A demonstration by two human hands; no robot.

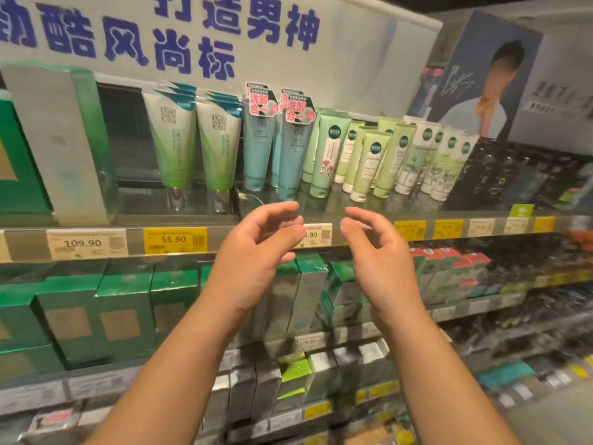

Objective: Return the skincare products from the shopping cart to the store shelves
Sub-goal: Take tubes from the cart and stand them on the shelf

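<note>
A: Hands?
B: Left hand (256,252) and right hand (378,255) raised side by side before the top shelf (353,232), fingers loosely curled, holding nothing.
A: Products?
B: Blue tubes (290,155) stand cap-down on that shelf, at 12 o'clock from the hands; green tubes (327,155) at 1 o'clock.

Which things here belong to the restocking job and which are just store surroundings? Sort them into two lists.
Job:
left hand, empty, fingers loosely curled
right hand, empty too
blue tubes on the top shelf
green tubes beside them

Surroundings:
price tags
poster
green boxes on the lower shelf
</note>
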